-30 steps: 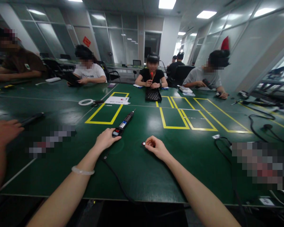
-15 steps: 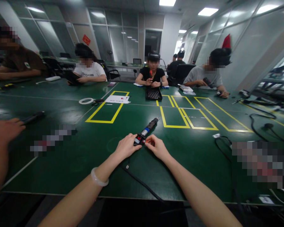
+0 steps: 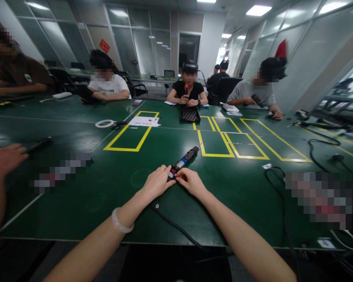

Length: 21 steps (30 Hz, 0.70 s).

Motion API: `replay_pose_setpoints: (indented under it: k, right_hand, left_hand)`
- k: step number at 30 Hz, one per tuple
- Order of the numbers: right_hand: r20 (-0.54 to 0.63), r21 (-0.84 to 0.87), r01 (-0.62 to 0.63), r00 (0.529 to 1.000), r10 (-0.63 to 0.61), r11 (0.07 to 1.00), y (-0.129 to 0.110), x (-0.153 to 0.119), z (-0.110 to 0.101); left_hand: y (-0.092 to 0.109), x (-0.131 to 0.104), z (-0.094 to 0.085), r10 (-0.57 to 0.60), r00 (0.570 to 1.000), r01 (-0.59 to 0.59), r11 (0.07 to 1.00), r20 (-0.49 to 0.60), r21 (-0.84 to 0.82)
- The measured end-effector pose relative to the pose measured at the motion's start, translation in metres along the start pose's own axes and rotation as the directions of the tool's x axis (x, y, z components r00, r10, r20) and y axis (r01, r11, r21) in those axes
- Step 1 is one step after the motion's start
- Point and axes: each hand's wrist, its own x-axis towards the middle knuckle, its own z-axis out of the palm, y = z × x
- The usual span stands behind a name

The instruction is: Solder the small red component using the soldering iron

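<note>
Your left hand (image 3: 156, 183) closes its fingers round the rear of the electric screwdriver (image 3: 183, 161), steadying it flat on the bench (image 3: 111, 184) near the near edge. Your right hand (image 3: 191, 182) pinches a small red-tipped part against its end.

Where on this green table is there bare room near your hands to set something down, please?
Bare mat lies between the left hand and the yellow rectangle, and right of the right hand up to the black cable loop. It is crowded where both hands meet at the electric screwdriver, whose cord trails toward the near edge.
</note>
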Motion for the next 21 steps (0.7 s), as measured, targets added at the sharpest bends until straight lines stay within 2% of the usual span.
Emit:
replay_pose_setpoints:
  k: [6, 10, 16, 21]
  right_hand:
    - [-0.023, -0.033, 0.06, 0.998, -0.061, 0.998, -0.003, -0.001, -0.005]
    - [-0.035, -0.005, 0.088, 0.996, -0.088, 0.996, -0.003, -0.002, -0.007]
    - [-0.086, 0.022, 0.047, 0.995, -0.045, 0.999, 0.004, -0.004, -0.012]
    - [-0.074, 0.014, 0.007, 0.997, -0.006, 1.0, 0.007, -0.006, -0.016]
  left_hand:
    - [0.019, 0.0, 0.004, -0.038, 0.996, 0.05, 0.985, -0.076, 0.166]
    - [0.024, 0.003, 0.011, -0.062, 0.99, 0.088, 0.972, -0.127, 0.219]
    - [0.019, 0.012, 0.017, -0.077, 0.982, 0.11, 0.975, -0.171, 0.194]
    - [0.004, 0.025, 0.015, -0.098, 0.981, 0.131, 0.972, -0.169, 0.195]
